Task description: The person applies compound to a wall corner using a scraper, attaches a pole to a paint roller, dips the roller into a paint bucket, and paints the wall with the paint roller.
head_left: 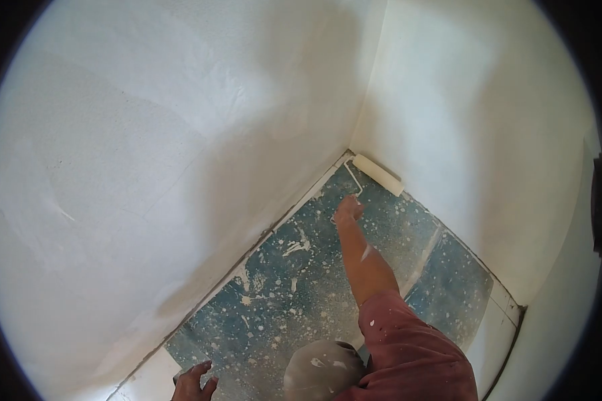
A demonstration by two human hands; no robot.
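My right hand point(349, 208) is closed round the handle of a paint roller point(378, 174), reaching out low near the room's corner. The roller's pale sleeve lies along the foot of the right wall, and its thin wire frame bends back to my fist. Most of the handle is hidden by the fingers. At the bottom edge, my left hand point(195, 383) is partly cut off; its thumb and fingers are loosely curved and apart, with nothing visible between them. It is above the paint-spattered blue floor covering point(281, 294), near the left wall.
Two whitish walls, the left wall point(114, 180) and the right wall point(435, 100), meet at the corner ahead. My paint-marked knee point(322, 371) is bent below. A dark cable point(508, 361) runs down at right. Pale floor tiles point(150, 379) show beside the covering.
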